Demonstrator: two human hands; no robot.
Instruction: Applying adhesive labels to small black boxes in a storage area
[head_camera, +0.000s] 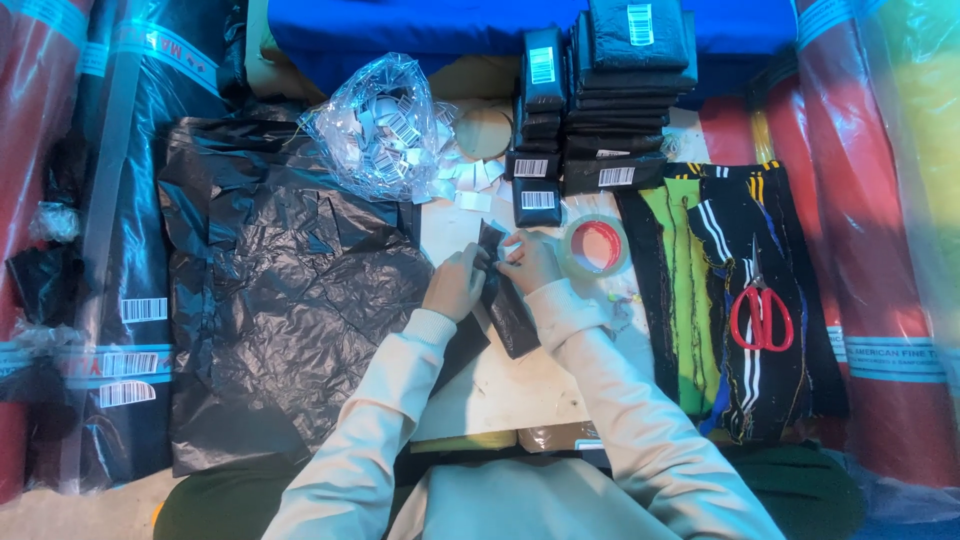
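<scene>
Both hands pinch one small black plastic packet (503, 290) over the table (500, 390); left hand (455, 283) has its grip closed on the packet's side, right hand (530, 262) closed on its top end, probably to keep it taut. Tape roll (594, 246) sits just right, within reach. Red scissors (762, 316) rest on striped fabric; finished packets (610, 100) are stacked behind.

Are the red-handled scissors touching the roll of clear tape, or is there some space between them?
Apart. The head view shows the red-handled scissors lying on the striped fabric strips, while the roll of clear tape sits on the table, with fabric between them.
</scene>
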